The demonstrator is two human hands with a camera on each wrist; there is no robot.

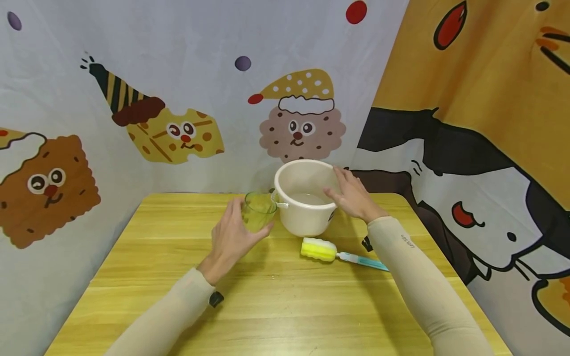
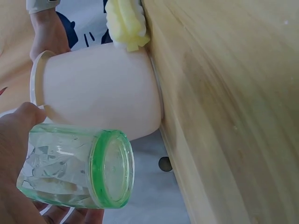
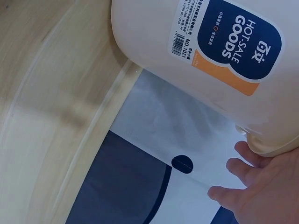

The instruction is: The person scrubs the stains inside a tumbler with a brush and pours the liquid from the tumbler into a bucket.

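My left hand [image 1: 231,237] grips a clear green drinking glass [image 1: 259,212], thumb on one side and fingers on the other, above the table just left of a white plastic bucket [image 1: 305,220]. In the left wrist view the glass's green base [image 2: 112,170] faces away from the palm. My right hand [image 1: 356,198] is at the bucket's right rim, its thumb over the opening. The right wrist view shows its loosely extended fingers [image 3: 245,170] outside, right by the rim. A sponge bottle brush [image 1: 318,249] with a blue handle lies in front of the bucket.
The wooden table [image 1: 276,306] ends at a back edge just behind the bucket. Behind it hangs a cartoon-printed cloth [image 1: 196,64], with another printed sheet at the right. The bucket carries a blue and orange label [image 3: 238,44] on its right side.
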